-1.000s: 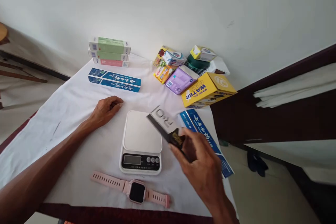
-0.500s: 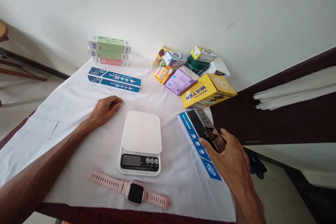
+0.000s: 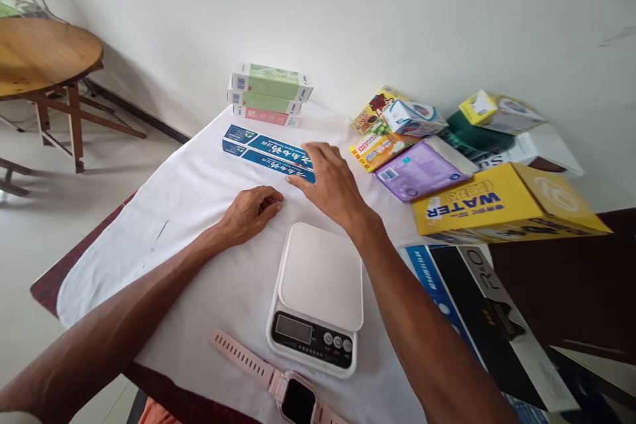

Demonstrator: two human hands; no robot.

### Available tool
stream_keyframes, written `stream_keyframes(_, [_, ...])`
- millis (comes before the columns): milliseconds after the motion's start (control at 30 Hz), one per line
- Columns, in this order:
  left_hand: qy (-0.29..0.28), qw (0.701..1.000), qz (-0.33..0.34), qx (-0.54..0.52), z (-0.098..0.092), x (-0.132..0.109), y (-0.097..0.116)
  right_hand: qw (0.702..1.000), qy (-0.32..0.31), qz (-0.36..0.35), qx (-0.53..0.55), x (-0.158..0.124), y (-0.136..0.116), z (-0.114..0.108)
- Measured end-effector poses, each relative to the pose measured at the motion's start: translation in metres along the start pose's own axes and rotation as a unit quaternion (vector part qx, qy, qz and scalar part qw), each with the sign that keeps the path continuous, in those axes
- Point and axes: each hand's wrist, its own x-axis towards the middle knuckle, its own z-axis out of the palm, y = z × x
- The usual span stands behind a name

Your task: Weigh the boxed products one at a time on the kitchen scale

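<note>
Two blue toothpaste boxes [image 3: 268,154] lie side by side on the white cloth. My right hand [image 3: 330,179] is at their right end, thumb on the near side and fingers on the far side, spread apart; whether it touches them I cannot tell. My left hand [image 3: 251,215] rests on the cloth in front of the boxes, fingers curled in with nothing visible in them. A white kitchen scale [image 3: 320,278] stands below my right hand, its plate bare and its display blank. Nearer me lies a smartwatch [image 3: 298,401] with a pink strap, partly cut off by the view's lower edge.
Green and pink boxes [image 3: 271,89] are stacked at the back. To the right are a purple soft pack [image 3: 422,169], a yellow box [image 3: 497,202], several small packages and a black box [image 3: 477,298] beside a blue one. A round wooden table [image 3: 50,53] stands at left.
My right hand has left the black box at the right and moved across to the toothpaste boxes. My left hand stays on the cloth. The view has turned left.
</note>
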Motion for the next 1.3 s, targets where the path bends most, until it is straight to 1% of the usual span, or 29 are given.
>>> stream_keyframes(67, [0.001,1.0,0.008,-0.004,0.001,0.0,-0.002,0.997,-0.066,0.016,-0.026,0.034,-0.006,0.016])
stream_keyframes(133, [0.005,1.0,0.014,-0.005,0.002,0.001,-0.003,0.992,-0.118,0.028,-0.043,0.056,-0.01,0.026])
stream_keyframes(200, [0.005,1.0,0.02,-0.001,0.002,0.001,-0.004,0.988,-0.139,0.038,-0.047,0.065,-0.009,0.032])
stream_keyframes(300, [0.003,1.0,0.03,0.005,0.001,0.001,-0.004,0.989,-0.127,0.065,-0.042,0.06,-0.003,0.033])
stream_keyframes(367, [0.003,0.999,0.033,0.009,0.001,0.001,-0.003,0.989,-0.104,0.092,-0.042,0.047,0.003,0.028])
stream_keyframes(433, [0.002,0.999,0.037,0.014,0.001,0.0,-0.004,0.99,-0.071,0.114,-0.045,0.026,0.009,0.015])
stream_keyframes(500, [0.0,0.999,0.037,0.02,0.001,0.0,-0.004,0.991,-0.029,0.121,-0.049,-0.003,0.013,-0.004])
stream_keyframes(600, [-0.001,0.999,0.027,0.026,0.001,0.0,-0.004,0.993,0.028,0.098,-0.058,-0.058,0.011,-0.041])
stream_keyframes(667, [-0.001,0.999,0.022,0.03,0.0,0.0,-0.004,0.994,0.031,0.082,-0.059,-0.098,0.004,-0.061])
stream_keyframes(733, [-0.002,0.999,0.017,0.028,0.0,0.0,-0.003,0.996,0.014,0.076,-0.049,-0.133,-0.007,-0.072])
stream_keyframes(767, [-0.003,1.0,0.014,0.024,0.0,0.0,-0.002,0.996,0.004,0.075,-0.045,-0.149,-0.012,-0.074])
stream_keyframes(833, [-0.004,1.0,0.008,0.015,0.0,0.0,-0.002,0.997,-0.011,0.073,-0.036,-0.173,-0.022,-0.07])
stream_keyframes(900, [-0.004,1.0,0.004,0.009,0.001,-0.001,-0.001,0.997,-0.017,0.074,-0.033,-0.187,-0.029,-0.062])
stream_keyframes(1000, [-0.003,1.0,-0.002,0.002,0.001,0.0,-0.002,0.996,-0.011,0.082,-0.029,-0.196,-0.034,-0.056])
stream_keyframes(1200, [-0.005,1.0,-0.009,0.0,0.001,0.001,-0.004,0.994,0.01,0.109,-0.023,-0.202,-0.041,-0.068])
stream_keyframes(1300, [-0.007,1.0,-0.023,-0.003,0.0,0.0,-0.003,0.994,-0.005,0.111,0.001,-0.207,-0.044,-0.063])
